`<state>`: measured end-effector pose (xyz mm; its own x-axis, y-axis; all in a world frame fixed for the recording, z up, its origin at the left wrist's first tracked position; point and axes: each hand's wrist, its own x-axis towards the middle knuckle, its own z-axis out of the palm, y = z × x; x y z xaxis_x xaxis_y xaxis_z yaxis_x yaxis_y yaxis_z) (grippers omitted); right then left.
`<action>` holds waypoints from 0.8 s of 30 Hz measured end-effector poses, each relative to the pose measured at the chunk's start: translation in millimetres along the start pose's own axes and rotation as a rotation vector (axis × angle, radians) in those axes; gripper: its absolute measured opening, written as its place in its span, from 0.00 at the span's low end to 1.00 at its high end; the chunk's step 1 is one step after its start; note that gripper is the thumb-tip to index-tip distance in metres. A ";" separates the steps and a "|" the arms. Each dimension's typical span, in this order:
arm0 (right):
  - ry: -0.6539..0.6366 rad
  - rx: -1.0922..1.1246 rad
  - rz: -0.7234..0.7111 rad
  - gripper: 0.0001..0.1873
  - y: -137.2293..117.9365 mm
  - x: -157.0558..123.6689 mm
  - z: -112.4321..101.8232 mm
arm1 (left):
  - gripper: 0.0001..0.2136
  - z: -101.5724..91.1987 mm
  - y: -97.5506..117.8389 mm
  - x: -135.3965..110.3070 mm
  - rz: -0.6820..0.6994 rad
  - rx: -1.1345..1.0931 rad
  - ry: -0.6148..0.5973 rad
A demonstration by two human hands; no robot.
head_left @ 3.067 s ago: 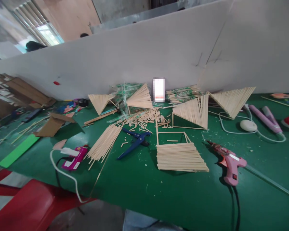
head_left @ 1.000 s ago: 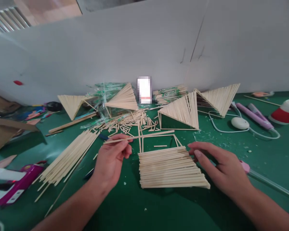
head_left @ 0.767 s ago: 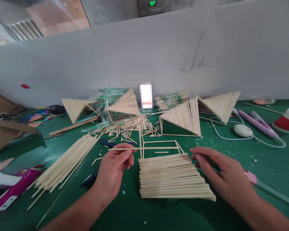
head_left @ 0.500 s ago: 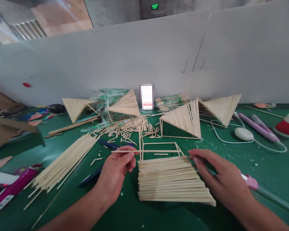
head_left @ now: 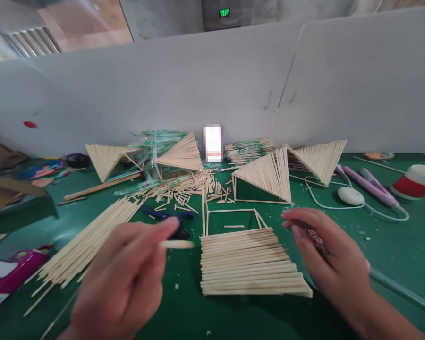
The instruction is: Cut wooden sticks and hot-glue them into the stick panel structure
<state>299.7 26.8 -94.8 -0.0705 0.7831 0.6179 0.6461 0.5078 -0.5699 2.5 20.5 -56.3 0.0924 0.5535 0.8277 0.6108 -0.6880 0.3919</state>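
Note:
My left hand point(head_left: 123, 278) is raised close to the camera and blurred, pinching a thin wooden stick point(head_left: 177, 244) whose end points right. In front of me on the green table point(head_left: 233, 316) lies a flat panel of glued sticks point(head_left: 250, 262) on a stick frame. My right hand point(head_left: 327, 255) hovers just right of that panel, fingers slightly curled and apart, above the pink glue gun point(head_left: 366, 264), which it mostly hides. I see nothing held in it.
A pile of long loose sticks point(head_left: 88, 243) lies to the left, blue cutters point(head_left: 166, 217) behind it. Several finished stick triangles point(head_left: 265, 174) stand by the white partition point(head_left: 212, 89). A white mouse point(head_left: 349, 195), a red cup point(head_left: 416, 181) and a magenta glue gun point(head_left: 10, 276) lie at the sides.
My left hand has lifted the stick off the frame and pulled it toward the camera. My right hand has stayed beside the panel, shifting slightly over the pink glue gun.

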 end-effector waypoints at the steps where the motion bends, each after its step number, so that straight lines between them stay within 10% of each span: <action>1: -0.030 0.014 0.015 0.10 -1.4 0.3 1.4 | 0.25 -0.4 4.3 0.0 0.151 0.082 -0.128; 4: -0.150 0.033 0.122 0.10 -3.5 0.4 4.2 | 0.31 9.2 7.2 -3.3 0.233 0.109 -0.340; 9: -0.205 0.065 0.158 0.08 -4.4 1.8 1.2 | 0.18 30.5 -10.2 -13.3 0.101 0.143 -0.375; 18: -0.292 0.293 0.349 0.11 -15.9 -3.1 -1.7 | 0.18 27.9 -11.2 -11.7 0.256 0.118 -0.431; 24: -0.192 0.191 0.202 0.06 -15.6 2.3 1.2 | 0.21 35.3 -9.5 -12.1 0.359 0.074 -0.513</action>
<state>288.6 21.0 -85.1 -0.1093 0.9190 0.3788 0.5086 0.3791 -0.7731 23.3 36.9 -84.3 0.6562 0.4615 0.5970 0.5226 -0.8486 0.0816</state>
